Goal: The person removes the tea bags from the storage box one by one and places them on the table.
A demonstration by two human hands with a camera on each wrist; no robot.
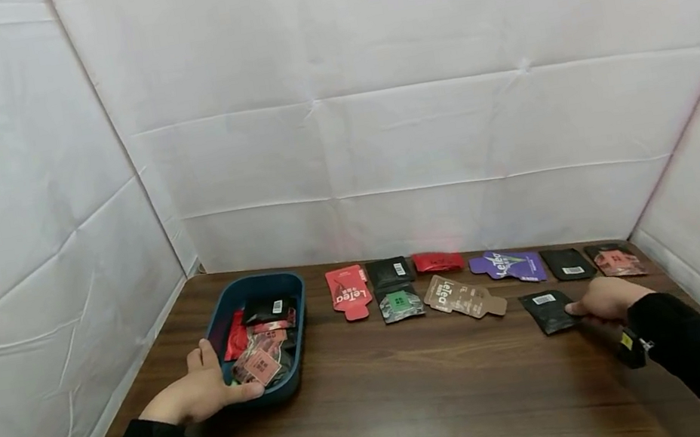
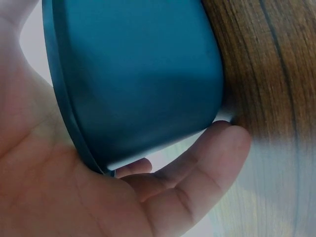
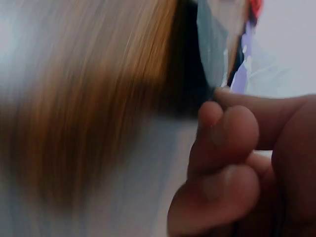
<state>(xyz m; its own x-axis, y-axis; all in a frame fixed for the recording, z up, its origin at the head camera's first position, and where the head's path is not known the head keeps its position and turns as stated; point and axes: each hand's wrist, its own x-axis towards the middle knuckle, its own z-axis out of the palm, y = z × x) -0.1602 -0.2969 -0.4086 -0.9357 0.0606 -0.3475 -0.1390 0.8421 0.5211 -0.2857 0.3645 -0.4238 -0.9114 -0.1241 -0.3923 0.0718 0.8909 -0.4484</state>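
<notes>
The left hand [image 1: 202, 395], lower left of the frame, gripped the blue tray [image 1: 295, 349] of packets by its near rim. At lower right, the right hand [image 1: 606, 298] pinched a black packet [image 1: 546, 311] lying on the desk [image 1: 406, 400]. It looked like a pick-up under way; lifting it clear seemed to come next.

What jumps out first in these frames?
The row of flat foil sachets along the far edge of the dark wooden table, especially the purple sachet and the red sachet. On the left sits the dark teal oval plastic tray piled with more sachets, the left hand holding its near end. On the right, the right hand pinches a lone black sachet lying nearer than the row.
</notes>
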